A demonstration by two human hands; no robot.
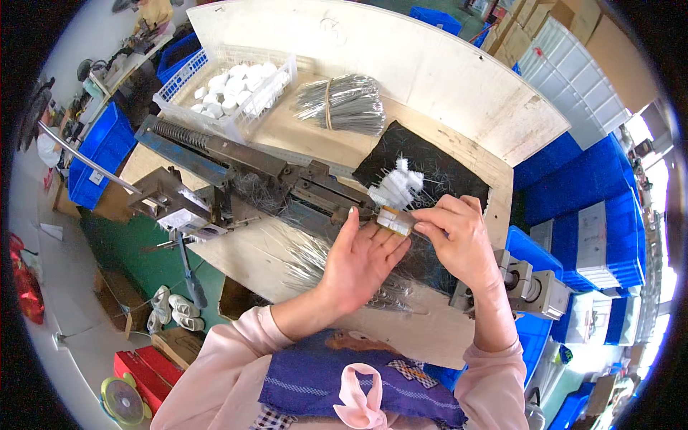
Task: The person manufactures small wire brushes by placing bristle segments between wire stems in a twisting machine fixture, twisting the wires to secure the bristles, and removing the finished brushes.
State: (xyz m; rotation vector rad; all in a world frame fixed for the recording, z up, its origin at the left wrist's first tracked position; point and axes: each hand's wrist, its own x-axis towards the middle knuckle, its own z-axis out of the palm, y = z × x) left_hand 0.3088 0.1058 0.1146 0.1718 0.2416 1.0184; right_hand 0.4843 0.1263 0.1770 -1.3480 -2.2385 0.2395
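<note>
My left hand [362, 258] is held palm up with its fingers stretched out and thumb raised, its fingertips at a small rectangular block [393, 221], whitish with yellow-brown edges. From the right, my right hand [462, 236] pinches the block's near end between thumb and fingers; what exactly the block is cannot be made out. Just beyond the hands, white bristle brushes [398, 185] lie heaped on a black cloth [444, 168]. The long metal machine [301, 183] ends beside my left thumb. Loose thin wires [308, 261] lie left of my left hand.
A white plastic basket [265, 115] holds many white round pieces [233, 89]. To its right lies a banded bundle of metal wires [344, 104]. A wooden board [401, 57] edges the table's far side. A metal clamp-like fixture [534, 287] and blue crates [588, 215] stand right.
</note>
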